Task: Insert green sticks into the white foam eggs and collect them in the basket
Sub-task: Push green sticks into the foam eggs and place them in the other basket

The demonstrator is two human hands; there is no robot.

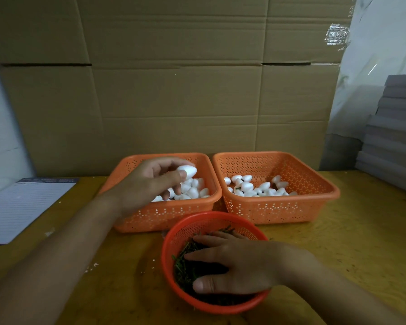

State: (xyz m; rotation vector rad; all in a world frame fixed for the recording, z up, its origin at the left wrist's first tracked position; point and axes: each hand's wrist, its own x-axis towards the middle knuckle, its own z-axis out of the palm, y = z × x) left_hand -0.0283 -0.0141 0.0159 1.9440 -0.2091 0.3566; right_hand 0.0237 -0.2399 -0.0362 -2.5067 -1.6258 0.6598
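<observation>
My left hand (148, 181) pinches one white foam egg (187, 171) between thumb and fingers, above the left orange basket (164, 214), which holds several more white eggs (192, 190). The right orange basket (298, 207) also holds several white eggs (256, 187). Closer to me stands a round red basket (174, 242) full of green sticks (185, 268). My right hand (234, 266) reaches into it, fingers spread over the sticks; whether it holds one is hidden.
The baskets stand on a yellow wooden table (338, 242). A lined paper pad (21, 207) lies at the left. A cardboard wall (174, 90) closes the back, and stacked grey sheets (394, 137) sit at the right.
</observation>
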